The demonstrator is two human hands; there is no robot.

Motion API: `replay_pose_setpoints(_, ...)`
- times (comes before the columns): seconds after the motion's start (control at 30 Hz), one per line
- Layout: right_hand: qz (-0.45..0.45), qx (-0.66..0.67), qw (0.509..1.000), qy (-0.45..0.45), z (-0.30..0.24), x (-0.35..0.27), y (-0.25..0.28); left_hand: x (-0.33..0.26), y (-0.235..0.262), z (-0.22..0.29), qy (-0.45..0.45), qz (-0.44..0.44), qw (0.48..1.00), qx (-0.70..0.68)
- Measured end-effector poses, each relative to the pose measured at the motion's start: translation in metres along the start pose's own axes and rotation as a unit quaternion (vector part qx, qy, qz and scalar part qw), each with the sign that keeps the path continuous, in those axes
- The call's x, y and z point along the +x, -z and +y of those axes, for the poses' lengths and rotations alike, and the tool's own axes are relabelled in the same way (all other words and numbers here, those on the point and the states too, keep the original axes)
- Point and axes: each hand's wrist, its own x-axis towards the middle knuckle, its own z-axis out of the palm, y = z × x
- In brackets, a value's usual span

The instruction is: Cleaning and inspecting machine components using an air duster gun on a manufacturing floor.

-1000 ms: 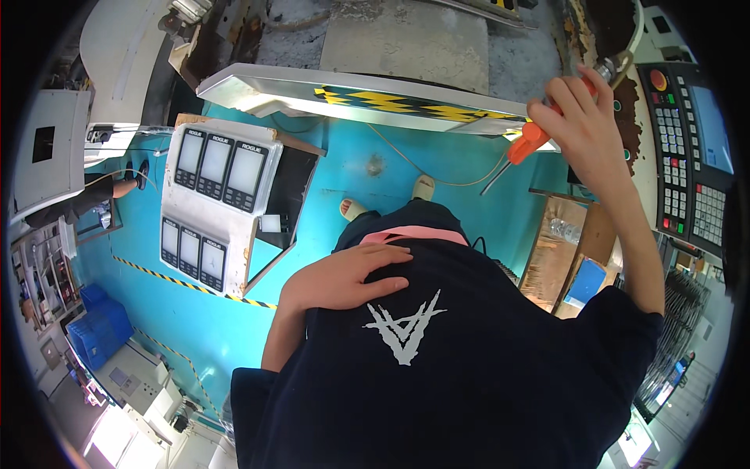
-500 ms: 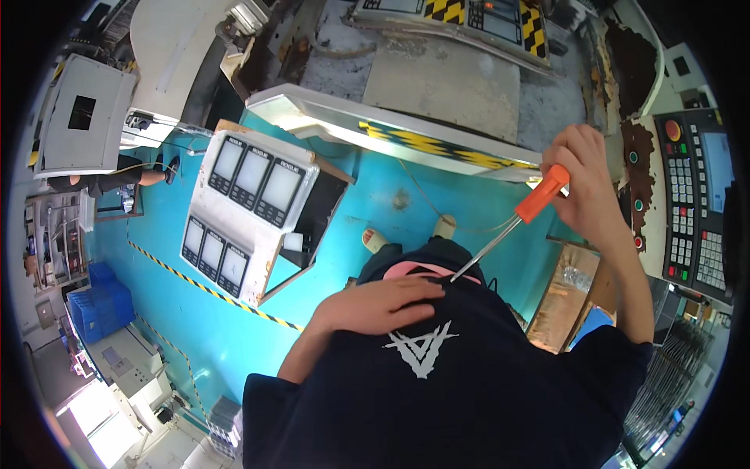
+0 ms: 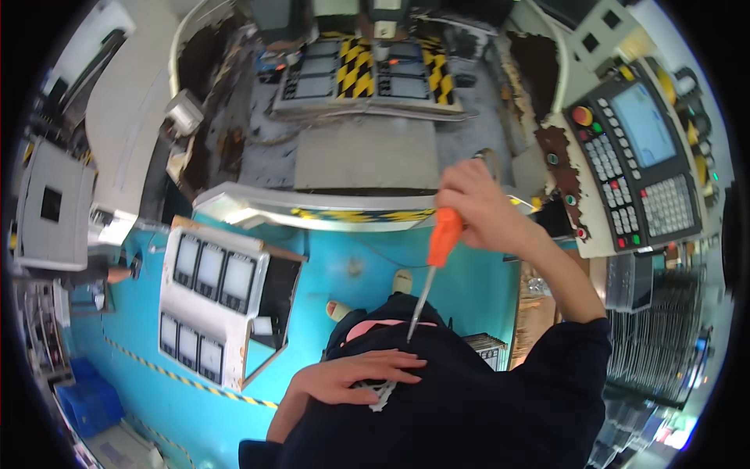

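My right hand is closed round an orange air blow gun, held out in front of my body. Its long thin metal nozzle slants down toward my dark shirt. The tip ends close to the cloth near the hem; whether it touches, I cannot tell. Flat on the shirt front lies my left hand, its fingers stretched toward the right and holding nothing. It partly covers a white print. Below the hem a strip of pink cloth shows.
Ahead is a machine bed with a pale front ledge and framed panels between striped tape. A control panel stands at right. Left of my feet is a white rack of framed panels. A wooden box and stacked trays are at right.
My view has turned, showing more of the machine bed. My left hand has slid over the shirt's white print. The blow gun now hangs more steeply, still in my right hand.
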Motion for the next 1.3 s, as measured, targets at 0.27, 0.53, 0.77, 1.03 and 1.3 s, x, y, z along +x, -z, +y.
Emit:
replay_pose_setpoints(0.27, 0.015, 0.021, 0.999, -0.034, 0.005, -0.001, -0.002, -0.003, 0.006, -0.003, 0.035, 0.010, 0.999, 0.025)
replay_pose_setpoints(0.53, 0.021, 0.006, 0.996, -0.086, 0.015, -0.018, 0.003, -0.001, 0.010, 0.013, -0.043, -0.041, 0.996, -0.067)
replay_pose_setpoints(0.77, 0.019, -0.008, 0.997, -0.079, 0.015, -0.022, 0.007, 0.002, 0.016, 0.011, -0.019, -0.069, 0.997, -0.039)
replay_pose_setpoints(1.03, 0.004, -0.040, 0.995, -0.092, 0.015, -0.024, 0.012, -0.002, 0.020, 0.013, -0.016, -0.070, 0.997, -0.030)
replay_pose_setpoints(1.3, -0.001, -0.027, 0.994, -0.108, 0.010, -0.024, 0.015, 0.000, 0.024, 0.021, -0.021, -0.081, 0.996, -0.016)
